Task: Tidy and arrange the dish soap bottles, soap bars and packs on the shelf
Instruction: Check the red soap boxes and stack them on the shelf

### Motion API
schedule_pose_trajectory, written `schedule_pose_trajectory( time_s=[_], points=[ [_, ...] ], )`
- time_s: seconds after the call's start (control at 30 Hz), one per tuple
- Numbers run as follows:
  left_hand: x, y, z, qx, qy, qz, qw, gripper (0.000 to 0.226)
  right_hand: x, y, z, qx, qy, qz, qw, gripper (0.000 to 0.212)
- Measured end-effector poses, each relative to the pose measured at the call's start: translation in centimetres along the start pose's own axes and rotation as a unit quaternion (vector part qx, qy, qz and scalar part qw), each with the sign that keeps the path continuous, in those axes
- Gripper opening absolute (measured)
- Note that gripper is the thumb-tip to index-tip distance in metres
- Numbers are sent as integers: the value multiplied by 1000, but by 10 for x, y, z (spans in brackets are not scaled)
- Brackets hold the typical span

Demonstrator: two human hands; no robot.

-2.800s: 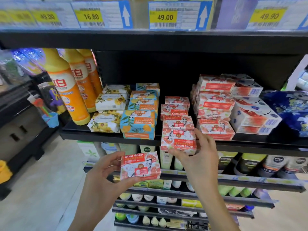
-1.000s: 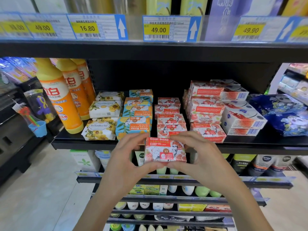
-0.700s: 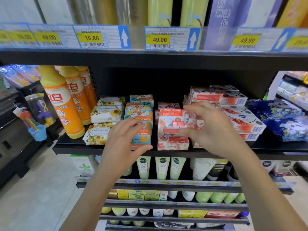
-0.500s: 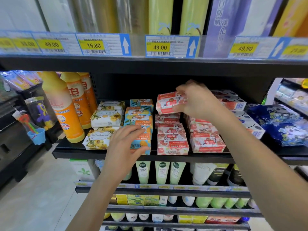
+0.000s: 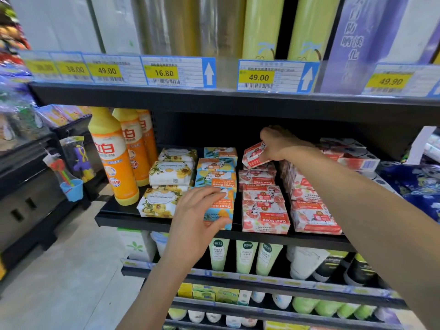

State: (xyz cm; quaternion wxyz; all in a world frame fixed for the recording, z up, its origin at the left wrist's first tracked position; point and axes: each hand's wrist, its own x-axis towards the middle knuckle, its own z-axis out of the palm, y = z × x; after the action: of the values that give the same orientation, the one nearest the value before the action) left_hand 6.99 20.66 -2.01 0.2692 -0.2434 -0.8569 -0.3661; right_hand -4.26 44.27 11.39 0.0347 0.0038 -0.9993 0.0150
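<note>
My right hand [image 5: 279,145] grips a red goat soap box [image 5: 252,155], tilted, at the back of the red box row [image 5: 263,206] deep in the black shelf [image 5: 166,223]. My left hand [image 5: 197,210] lies with spread fingers on the front blue-orange goat soap box [image 5: 222,211], thumb under its front face. Left of it are white floral soap packs [image 5: 158,204] and three orange dish soap bottles [image 5: 112,158]. A second stack of red boxes [image 5: 314,213] stands to the right, under my right forearm.
Price tags [image 5: 164,72] line the upper shelf edge above tall rolls. Green tubes [image 5: 245,257] hang on the shelf below. Blue patterned packs [image 5: 414,184] lie at the far right. A dark rack with a blue cup [image 5: 72,190] stands left, over a pale floor.
My right hand carried the red soap box from the shelf front up and back over the red row. My left hand let it go and settled on the blue-orange box.
</note>
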Motion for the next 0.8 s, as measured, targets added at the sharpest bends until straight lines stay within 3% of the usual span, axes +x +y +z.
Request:
schedule_pose_trajectory(
  time_s=[0.3,0.6,0.8],
  points=[
    [-1,-2,1,-3,4,6,1000,51,7,-1,8,-81,-59,-5,995,51],
    [-2,-4,2,-12,2,3,1000,52,-10,0,-5,-88,-11,-52,995,52],
    [-2,-2,1,-10,-4,-9,1000,53,-67,50,-29,-22,48,13,999,86]
  ],
)
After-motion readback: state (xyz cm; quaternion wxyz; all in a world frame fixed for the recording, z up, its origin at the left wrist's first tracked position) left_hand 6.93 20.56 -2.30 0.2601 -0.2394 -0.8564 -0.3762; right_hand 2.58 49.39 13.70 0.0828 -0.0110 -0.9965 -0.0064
